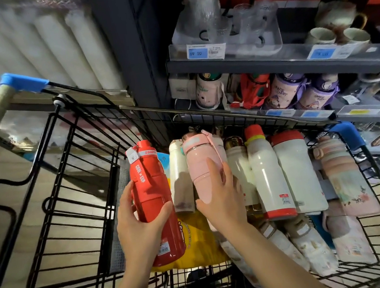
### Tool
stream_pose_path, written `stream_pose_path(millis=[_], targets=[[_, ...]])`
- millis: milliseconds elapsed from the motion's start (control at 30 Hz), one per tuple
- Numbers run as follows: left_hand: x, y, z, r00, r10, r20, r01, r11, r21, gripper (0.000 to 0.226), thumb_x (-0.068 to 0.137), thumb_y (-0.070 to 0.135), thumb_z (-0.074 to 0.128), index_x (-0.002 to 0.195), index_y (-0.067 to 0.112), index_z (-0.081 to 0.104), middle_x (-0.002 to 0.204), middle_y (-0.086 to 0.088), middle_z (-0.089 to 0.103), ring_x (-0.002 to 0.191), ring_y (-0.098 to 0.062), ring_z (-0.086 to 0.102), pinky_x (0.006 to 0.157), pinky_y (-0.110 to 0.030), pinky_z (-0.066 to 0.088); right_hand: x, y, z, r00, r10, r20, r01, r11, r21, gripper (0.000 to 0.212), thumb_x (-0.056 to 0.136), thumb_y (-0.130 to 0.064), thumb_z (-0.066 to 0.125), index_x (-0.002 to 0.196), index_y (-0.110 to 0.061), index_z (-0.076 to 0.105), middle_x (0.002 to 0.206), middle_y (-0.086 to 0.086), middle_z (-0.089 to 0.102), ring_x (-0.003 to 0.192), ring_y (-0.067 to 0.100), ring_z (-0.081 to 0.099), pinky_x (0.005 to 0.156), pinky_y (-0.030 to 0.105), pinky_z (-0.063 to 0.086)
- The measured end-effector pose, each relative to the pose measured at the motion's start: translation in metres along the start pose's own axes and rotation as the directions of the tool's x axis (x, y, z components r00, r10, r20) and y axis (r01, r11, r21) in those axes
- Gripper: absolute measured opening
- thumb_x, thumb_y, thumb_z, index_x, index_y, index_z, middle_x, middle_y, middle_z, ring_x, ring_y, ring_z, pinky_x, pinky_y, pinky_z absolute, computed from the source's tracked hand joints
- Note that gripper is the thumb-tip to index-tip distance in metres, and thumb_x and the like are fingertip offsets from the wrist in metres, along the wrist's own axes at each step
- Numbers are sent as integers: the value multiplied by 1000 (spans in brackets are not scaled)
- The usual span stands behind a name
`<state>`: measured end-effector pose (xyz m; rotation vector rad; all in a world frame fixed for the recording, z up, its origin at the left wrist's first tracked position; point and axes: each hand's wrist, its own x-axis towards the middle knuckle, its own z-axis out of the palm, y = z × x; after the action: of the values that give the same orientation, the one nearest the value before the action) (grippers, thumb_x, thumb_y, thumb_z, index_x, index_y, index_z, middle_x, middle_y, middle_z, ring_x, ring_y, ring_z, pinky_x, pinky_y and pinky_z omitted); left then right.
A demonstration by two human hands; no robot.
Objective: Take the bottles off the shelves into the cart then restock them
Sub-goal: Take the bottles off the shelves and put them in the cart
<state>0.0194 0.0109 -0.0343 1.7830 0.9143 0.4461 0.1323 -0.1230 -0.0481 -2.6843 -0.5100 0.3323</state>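
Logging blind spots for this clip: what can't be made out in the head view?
- Right hand covers the pink bottle's lower body.
- Left hand hides part of the red bottle.
- Yellow item under the bottles: mostly buried, unidentifiable.
- Right-hand shelf price tag: blurred.
- Cart: cut off at the bottom edge.

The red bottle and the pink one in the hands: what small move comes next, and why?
Probably lift both toward the shelf: the left hand grips the red plastic bottle, the right hand grips the pink bottle, both above the black wire cart.
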Motion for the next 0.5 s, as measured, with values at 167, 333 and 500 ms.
stream_pose_path(millis=[167,333,500], targets=[[0,-1,-14,1000,-3,-13,2,1000,-29,91,51,63,74,133,52,37,127,12,52,112,-15,59,89,-48,55,3,-19,19,1000,-21,11,21,1000,7,99,83,-41,67,141,-35,-14,157,10,1,139,32,22,109,40,34],[0,-7,-19,1000,-22,9,22,999,-44,94,52,63,75,136,50,35,133,7,51,113,-21,60,87,-49,56,6,-19,26,1000,-2,-15,2,1000,2,98,83,-42,67,142,-32,-10,155,10,4,136,31,26,106,38,37],[0,-11,-19,999,-31,7,31,999,-25,94,52,65,75,136,51,35,134,10,50,115,-18,58,89,-50,55,4,-17,29,999,42,-2,-42,998,56,99,80,-41,69,145,-32,-6,152,8,6,130,29,33,103,40,42]])
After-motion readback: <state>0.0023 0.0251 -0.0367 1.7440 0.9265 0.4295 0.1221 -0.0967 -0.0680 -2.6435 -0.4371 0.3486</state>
